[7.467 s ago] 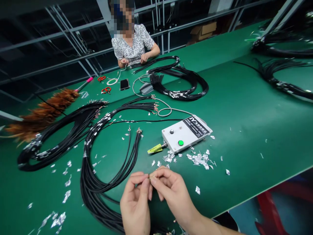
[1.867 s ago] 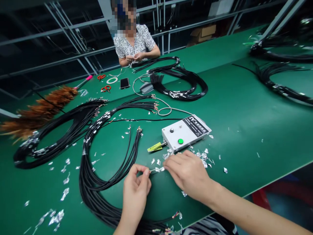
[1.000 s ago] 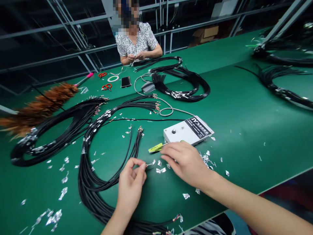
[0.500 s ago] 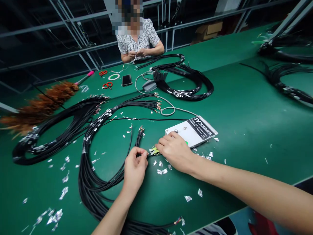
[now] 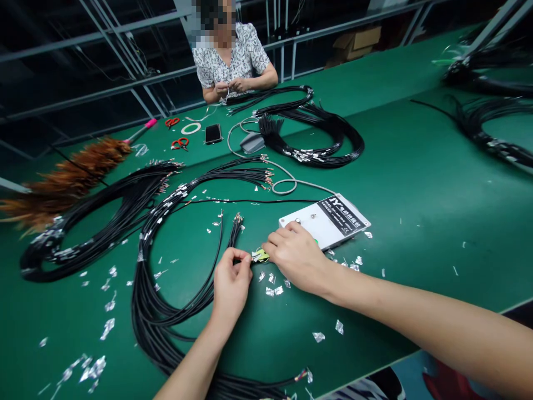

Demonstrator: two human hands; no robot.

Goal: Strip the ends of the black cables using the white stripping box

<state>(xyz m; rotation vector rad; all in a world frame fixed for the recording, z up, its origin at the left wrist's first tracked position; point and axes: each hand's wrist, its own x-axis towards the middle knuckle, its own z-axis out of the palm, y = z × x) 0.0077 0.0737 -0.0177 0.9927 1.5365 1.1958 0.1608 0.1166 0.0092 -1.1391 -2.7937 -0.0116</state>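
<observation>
My left hand (image 5: pixel 230 283) is closed, thumb and forefinger pinching the end of a black cable (image 5: pixel 208 284). Touching those fingertips is the tip of a yellow-green clip (image 5: pixel 260 255). My right hand (image 5: pixel 293 261) has its fingers closed around the back of that clip, in front of a white wire-twisting machine (image 5: pixel 318 226) with a black label. The exact grip on the clip is partly hidden by the fingers. A large coil of black cables (image 5: pixel 144 300) curves around the left of my left hand, several stripped ends (image 5: pixel 237 218) standing just beyond it.
Foil scraps (image 5: pixel 318 337) litter the green table (image 5: pixel 416 233). More cable coils lie at left (image 5: pixel 37 261), far middle (image 5: pixel 350 139) and right (image 5: pixel 491 139). Across the table sits a co-worker (image 5: pixel 233 61), hands together. Orange scissors (image 5: pixel 180 144), a phone (image 5: pixel 213 134) and a duster (image 5: pixel 79 172) lie far left.
The clip's tip now meets my left fingertips, where a small length of wire showed between them before. Both hands otherwise stay nearly in place; the whole view has shifted slightly.
</observation>
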